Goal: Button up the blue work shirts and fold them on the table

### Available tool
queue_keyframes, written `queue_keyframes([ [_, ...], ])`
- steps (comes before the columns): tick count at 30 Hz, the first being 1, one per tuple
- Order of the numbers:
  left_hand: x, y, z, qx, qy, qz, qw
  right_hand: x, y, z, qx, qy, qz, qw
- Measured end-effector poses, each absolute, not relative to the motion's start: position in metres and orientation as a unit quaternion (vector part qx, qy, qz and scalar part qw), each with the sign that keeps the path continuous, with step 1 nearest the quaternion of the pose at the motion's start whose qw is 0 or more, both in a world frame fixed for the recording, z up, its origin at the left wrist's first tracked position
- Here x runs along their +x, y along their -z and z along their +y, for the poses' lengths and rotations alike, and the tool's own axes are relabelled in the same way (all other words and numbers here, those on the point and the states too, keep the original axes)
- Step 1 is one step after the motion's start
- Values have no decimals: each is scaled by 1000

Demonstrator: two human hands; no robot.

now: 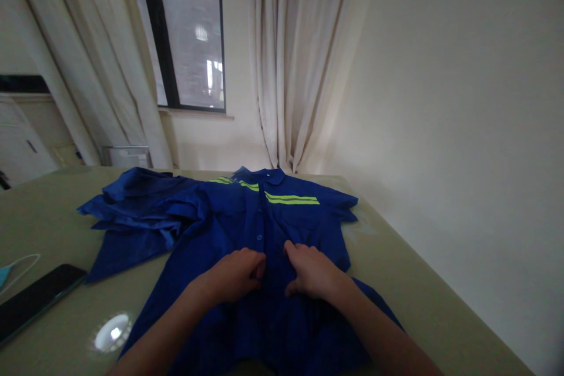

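Note:
A blue short-sleeved work shirt [304,220] with a collar and yellow-green stripes lies front up on the table, its collar at the far end. My left hand [238,275] rests on the front beside the button edge, fingers curled in toward the thumb on the cloth. Across from it, my right hand [315,271] touches the other side of the front, thumb and forefinger apart. A button shows just above the left hand. The cloth under both palms is hidden.
More crumpled blue cloth [145,205] lies left of the shirt. A black phone [39,299] and part of a face mask [5,275] are at the left of the pale green table [392,258]. A wall [462,129] borders the right side; curtains [291,70] hang behind.

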State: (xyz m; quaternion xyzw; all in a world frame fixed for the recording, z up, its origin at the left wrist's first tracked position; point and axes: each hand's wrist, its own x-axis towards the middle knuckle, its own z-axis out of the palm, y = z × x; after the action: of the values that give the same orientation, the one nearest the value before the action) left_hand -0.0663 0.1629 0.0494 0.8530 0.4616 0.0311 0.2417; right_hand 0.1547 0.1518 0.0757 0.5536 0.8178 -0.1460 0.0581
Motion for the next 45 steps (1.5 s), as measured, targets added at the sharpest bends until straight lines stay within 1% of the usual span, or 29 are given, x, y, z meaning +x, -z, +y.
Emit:
queue_keyframes([
  [2, -69, -53, 164, 851, -46, 454, 259, 162, -76, 159, 525, 208, 824, 46],
  [4, -70, -57, 165, 848, -78, 438, 289, 169, -78, 166, 491, 274, 827, 9],
  [9, -69, -74, 165, 823, -179, 401, 360, 181, -89, 177, 466, 425, 758, -168],
  [13, -64, -86, 161, 796, -240, 400, 386, 182, -94, 178, 452, 497, 698, -249],
  [17, -56, -91, 154, 783, -293, 402, 373, 174, -92, 177, 447, 562, 629, -297],
  [22, -48, -91, 148, 829, -260, 403, 287, 164, -93, 172, 454, 651, 529, -301],
  [25, -46, -86, 149, 829, -246, 423, 270, 162, -93, 168, 453, 645, 549, -279],
  [28, -45, -82, 151, 824, -247, 435, 266, 160, -94, 164, 447, 593, 619, -256],
  [32, -48, -82, 153, 809, -277, 446, 263, 160, -97, 160, 426, 539, 674, -272],
  [37, -51, -87, 157, 808, -285, 455, 243, 166, -104, 163, 419, 576, 650, -264],
  [41, -59, -89, 161, 819, -247, 460, 236, 172, -101, 169, 430, 592, 627, -267],
  [45, -72, -93, 158, 854, -173, 413, 267, 175, -102, 170, 443, 539, 651, -299],
])
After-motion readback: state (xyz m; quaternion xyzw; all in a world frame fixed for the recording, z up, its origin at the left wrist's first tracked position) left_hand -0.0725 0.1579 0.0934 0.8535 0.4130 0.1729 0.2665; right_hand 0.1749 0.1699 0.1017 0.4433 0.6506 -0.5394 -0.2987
